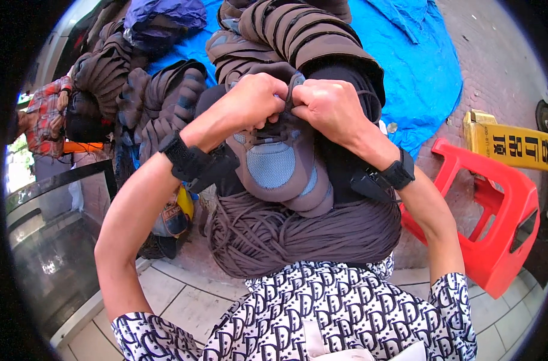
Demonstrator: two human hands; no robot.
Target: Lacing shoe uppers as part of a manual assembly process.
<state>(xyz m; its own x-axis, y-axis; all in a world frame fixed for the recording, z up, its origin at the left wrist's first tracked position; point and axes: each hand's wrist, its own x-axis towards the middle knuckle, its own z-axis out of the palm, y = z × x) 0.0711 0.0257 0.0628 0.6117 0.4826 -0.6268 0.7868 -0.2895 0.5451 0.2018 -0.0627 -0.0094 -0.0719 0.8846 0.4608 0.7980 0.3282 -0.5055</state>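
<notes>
A grey-brown shoe upper (270, 163) with a light blue mesh toe lies over my lap, toe toward me, another upper (315, 203) beneath it. My left hand (255, 103) is closed in a pinch at the upper's lacing edge. Opposite it, my right hand (329, 107) pinches too, knuckles close to the left. A dark shoelace (368, 96) loops out beside my right hand; the fingers hide exactly where it is gripped. Lower down, lace crosses the upper above the mesh. A thick bundle of grey-brown laces (304, 234) rests across my lap.
Nested uppers (310, 36) are stacked just beyond my hands, with more piles (160, 99) at left. A blue tarp (427, 72) spreads under them. At right stand a red plastic stool (496, 234) and a yellow sign (514, 144). A person in a plaid shirt (45, 120) is far left.
</notes>
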